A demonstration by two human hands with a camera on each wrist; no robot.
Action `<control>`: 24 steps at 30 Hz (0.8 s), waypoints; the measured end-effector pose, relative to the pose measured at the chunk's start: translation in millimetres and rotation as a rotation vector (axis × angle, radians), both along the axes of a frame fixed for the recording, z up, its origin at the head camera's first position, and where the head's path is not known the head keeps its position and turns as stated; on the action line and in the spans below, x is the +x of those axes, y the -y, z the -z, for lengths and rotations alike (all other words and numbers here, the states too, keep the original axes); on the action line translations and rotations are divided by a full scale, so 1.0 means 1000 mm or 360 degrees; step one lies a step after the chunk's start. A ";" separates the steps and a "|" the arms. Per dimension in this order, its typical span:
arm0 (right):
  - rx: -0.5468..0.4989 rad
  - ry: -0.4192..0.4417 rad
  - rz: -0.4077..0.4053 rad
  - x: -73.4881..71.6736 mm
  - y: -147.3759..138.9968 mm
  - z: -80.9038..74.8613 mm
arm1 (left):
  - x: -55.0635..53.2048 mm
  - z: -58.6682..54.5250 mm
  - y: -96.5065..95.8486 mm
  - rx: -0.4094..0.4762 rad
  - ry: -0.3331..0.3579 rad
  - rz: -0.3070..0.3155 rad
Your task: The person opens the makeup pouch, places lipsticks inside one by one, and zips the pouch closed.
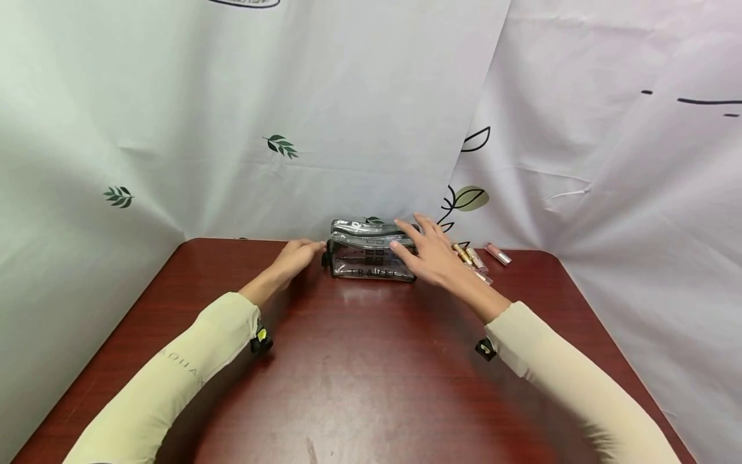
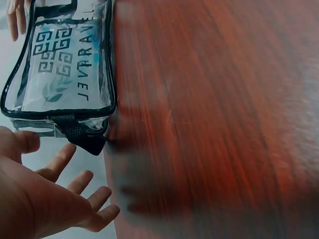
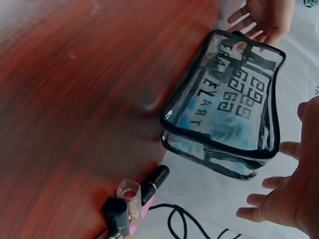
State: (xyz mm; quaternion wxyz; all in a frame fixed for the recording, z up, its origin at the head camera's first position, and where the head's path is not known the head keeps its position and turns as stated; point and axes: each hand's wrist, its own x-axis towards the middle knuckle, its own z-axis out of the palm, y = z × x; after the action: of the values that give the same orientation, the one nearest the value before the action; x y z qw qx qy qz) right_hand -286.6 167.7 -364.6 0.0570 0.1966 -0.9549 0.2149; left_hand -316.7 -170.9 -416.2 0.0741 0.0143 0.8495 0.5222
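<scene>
Clear plastic makes the one travel pouch, which stands on the bench near the far edge, probably upright because its base is broad. Left hand and right hand flank it, perhaps for steadying; both have spread fingers and grip nothing. At right lie at least four cosmetic tubes.

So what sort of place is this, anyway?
Perhaps a makeshift filming booth: leaf-printed white sheets hang behind and beside a reddish-brown table, and a small black device sits at each wrist.
</scene>
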 end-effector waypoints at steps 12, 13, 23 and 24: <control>-0.0020 0.0076 -0.0079 -0.013 0.009 0.010 | -0.024 0.003 -0.005 -0.0085 0.0138 0.0065; -0.0022 0.0075 -0.0079 -0.014 0.009 0.010 | -0.025 0.003 -0.005 -0.0090 0.0152 0.0073; -0.0019 0.0067 -0.0092 -0.017 0.013 0.011 | -0.010 -0.017 -0.009 -0.0085 0.0279 0.0090; -0.0018 0.0069 -0.0086 -0.017 0.014 0.011 | -0.010 -0.017 -0.009 -0.0090 0.0283 0.0095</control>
State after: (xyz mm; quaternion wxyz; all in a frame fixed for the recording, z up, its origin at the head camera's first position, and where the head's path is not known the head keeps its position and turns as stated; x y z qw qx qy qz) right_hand -303.4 154.0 -376.1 0.0317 0.2171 -0.9491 0.2260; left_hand -326.7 -162.2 -399.0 0.1653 -0.0088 0.8531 0.4948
